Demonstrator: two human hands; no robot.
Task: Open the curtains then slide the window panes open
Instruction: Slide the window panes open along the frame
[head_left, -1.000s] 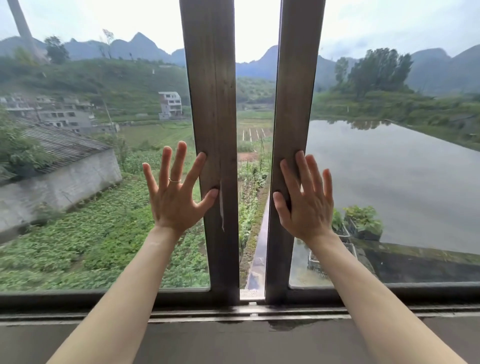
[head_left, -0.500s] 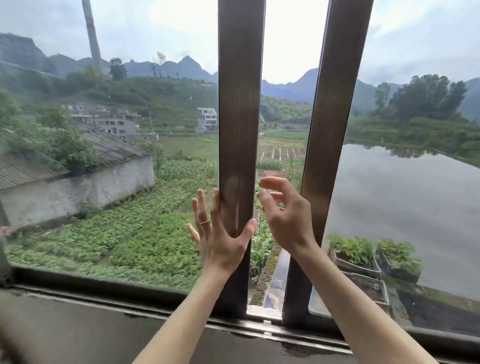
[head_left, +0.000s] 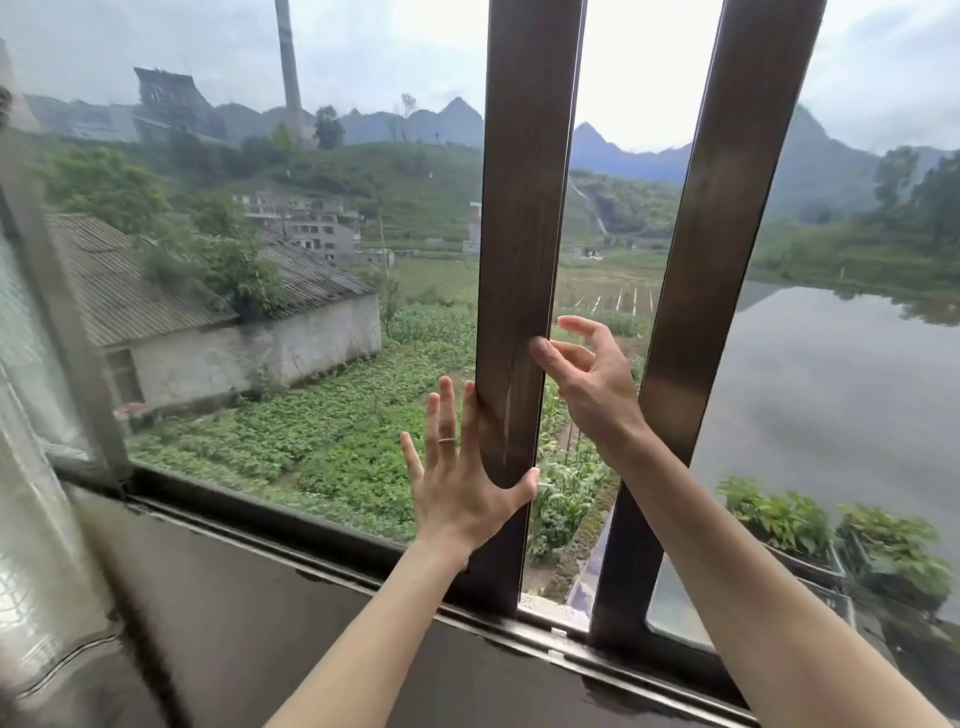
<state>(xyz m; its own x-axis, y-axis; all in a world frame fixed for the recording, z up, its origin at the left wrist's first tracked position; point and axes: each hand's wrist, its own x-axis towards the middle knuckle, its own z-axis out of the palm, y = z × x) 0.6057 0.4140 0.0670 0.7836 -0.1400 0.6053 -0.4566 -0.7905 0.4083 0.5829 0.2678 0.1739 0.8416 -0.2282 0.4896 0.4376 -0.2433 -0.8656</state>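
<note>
Two sliding window panes with brown frames stand a little apart, with a narrow gap between them. My left hand (head_left: 462, 478) lies flat, fingers spread, on the glass and the vertical frame of the left pane (head_left: 519, 260), its thumb hooked around the frame's inner edge. My right hand (head_left: 587, 379) is in the gap, thumb touching the left pane's inner edge, fingers loosely curled and apart. The right pane's frame (head_left: 717, 260) stands to the right of that hand, untouched. A pale sheer curtain (head_left: 31, 467) hangs pulled aside at the far left.
A dark sill and metal track (head_left: 550, 649) run below the panes. The window's left side frame (head_left: 67, 332) stands by the curtain. Outside are fields, a grey building and a pond.
My right hand left the right pane's frame and moved into the gap onto the left pane's edge. The gap has widened a little. The view has turned left, and the curtain has come into sight.
</note>
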